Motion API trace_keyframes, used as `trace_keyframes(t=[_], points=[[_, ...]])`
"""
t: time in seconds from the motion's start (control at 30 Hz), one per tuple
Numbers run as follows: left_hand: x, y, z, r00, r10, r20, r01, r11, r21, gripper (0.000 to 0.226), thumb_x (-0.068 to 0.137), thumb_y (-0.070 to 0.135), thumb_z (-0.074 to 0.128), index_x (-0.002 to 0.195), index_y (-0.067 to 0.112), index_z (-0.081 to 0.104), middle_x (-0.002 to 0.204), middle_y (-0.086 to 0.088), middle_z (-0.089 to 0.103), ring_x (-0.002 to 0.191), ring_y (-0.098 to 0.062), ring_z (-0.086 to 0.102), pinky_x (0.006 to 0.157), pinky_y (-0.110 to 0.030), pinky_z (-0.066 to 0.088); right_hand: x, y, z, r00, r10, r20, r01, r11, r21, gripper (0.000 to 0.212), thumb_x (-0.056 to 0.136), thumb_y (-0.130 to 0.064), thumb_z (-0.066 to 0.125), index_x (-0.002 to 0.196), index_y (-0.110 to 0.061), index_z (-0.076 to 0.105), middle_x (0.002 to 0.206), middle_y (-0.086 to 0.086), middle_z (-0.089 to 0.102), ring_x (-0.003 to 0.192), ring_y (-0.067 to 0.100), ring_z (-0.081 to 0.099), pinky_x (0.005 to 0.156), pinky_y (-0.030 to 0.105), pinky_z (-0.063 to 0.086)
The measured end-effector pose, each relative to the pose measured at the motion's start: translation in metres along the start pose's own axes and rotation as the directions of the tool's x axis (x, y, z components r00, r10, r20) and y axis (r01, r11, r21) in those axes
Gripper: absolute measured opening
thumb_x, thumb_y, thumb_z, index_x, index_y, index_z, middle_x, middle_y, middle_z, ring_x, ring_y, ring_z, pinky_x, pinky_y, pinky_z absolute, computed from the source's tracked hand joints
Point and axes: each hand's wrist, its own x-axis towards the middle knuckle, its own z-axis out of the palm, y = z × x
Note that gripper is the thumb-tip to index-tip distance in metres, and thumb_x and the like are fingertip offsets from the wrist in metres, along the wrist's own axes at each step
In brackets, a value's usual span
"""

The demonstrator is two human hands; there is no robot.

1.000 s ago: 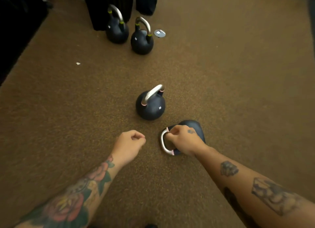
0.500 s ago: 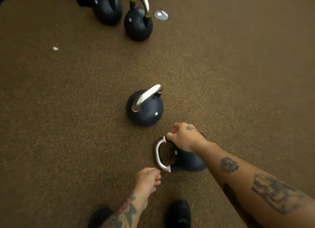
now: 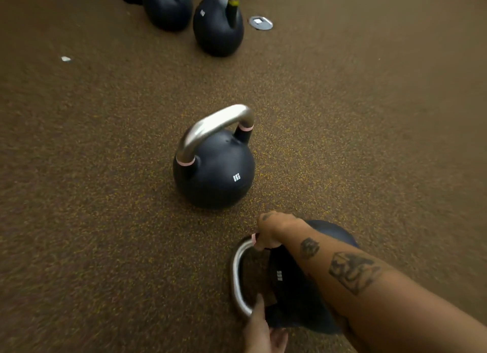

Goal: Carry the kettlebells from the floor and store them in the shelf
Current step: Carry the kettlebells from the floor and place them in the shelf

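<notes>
Because my right hand [image 3: 272, 230] only curls round one end of the tipped kettlebell's [image 3: 297, 286] handle [image 3: 237, 276] and my left hand's [image 3: 259, 329] fingers just touch it, I think it could swing and drop.

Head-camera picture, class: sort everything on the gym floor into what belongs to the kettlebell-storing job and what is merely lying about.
Belongs to the job:
- tipped kettlebell, right hand at its handle, left hand reaching the handle
- upright 8KG kettlebell
- two far kettlebells

Just lying about:
- round metal floor plate
- white scrap
- brown floor
</notes>
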Motion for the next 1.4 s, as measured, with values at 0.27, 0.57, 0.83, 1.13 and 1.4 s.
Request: trace_keyframes(t=[0.27,0.57,0.83,1.13,1.4], points=[[0.030,0.003,0.019,0.982,0.188,0.026,-0.181,0.967,-0.181,0.042,0.099,0.030,0.058,0.119,-0.006,0.062,0.102,-0.029,0.070,0.084,-0.042,0.067,0.073,-0.050,0.055,0.029,0.013,0.019,0.999,0.006,-0.050,-0.009,0.998,-0.070,0.042,0.092,-0.015,0.069,0.133,-0.010,0.063,0.140,0.011,0.063,0.128,0.031,0.060,0.099,0.045,0.051],[-0.033,0.038,0.117,0.710,0.696,0.111,-0.681,0.638,0.360,0.032,0.085,0.031,0.077,0.081,0.003,0.064,0.055,-0.007,0.061,0.046,-0.021,0.057,0.055,-0.029,0.050,-0.035,0.160,0.012,0.855,0.464,-0.232,-0.242,0.753,0.612,0.041,0.084,-0.021,0.073,0.120,-0.003,0.065,0.119,0.018,0.070,0.111,0.030,0.068,0.075,0.027,0.048],[-0.047,0.016,0.176,0.411,0.590,0.696,-0.851,-0.027,0.525,0.016,0.082,0.023,0.079,0.082,0.011,0.069,0.043,0.002,0.060,0.036,-0.009,0.054,0.041,-0.019,0.041,-0.136,0.217,0.099,0.725,0.663,-0.186,0.157,0.104,0.982,0.014,0.072,-0.003,0.073,0.073,-0.015,0.065,0.058,0.004,0.065,0.055,0.021,0.061,0.056,0.035,0.048],[-0.036,0.004,0.177,0.505,0.524,0.686,-0.849,0.158,0.504,0.026,0.067,0.032,0.088,0.065,0.011,0.073,0.060,-0.007,0.072,0.052,-0.014,0.063,0.056,-0.026,0.050,-0.128,0.209,0.112,0.625,0.776,-0.081,0.370,-0.204,0.906,0.013,0.083,-0.016,0.081,0.077,-0.013,0.070,0.055,0.006,0.059,0.047,0.019,0.051,0.049,0.032,0.042],[-0.037,0.009,0.176,0.457,0.684,0.568,-0.844,0.132,0.520,0.037,0.079,0.021,0.078,0.050,0.015,0.056,0.034,0.002,0.051,0.030,-0.011,0.045,0.034,-0.018,0.035,-0.125,0.194,0.094,0.565,0.818,-0.111,0.301,-0.079,0.950,0.007,0.079,-0.009,0.073,0.075,-0.013,0.071,0.054,0.005,0.060,0.035,0.011,0.050,0.036,0.018,0.038]])
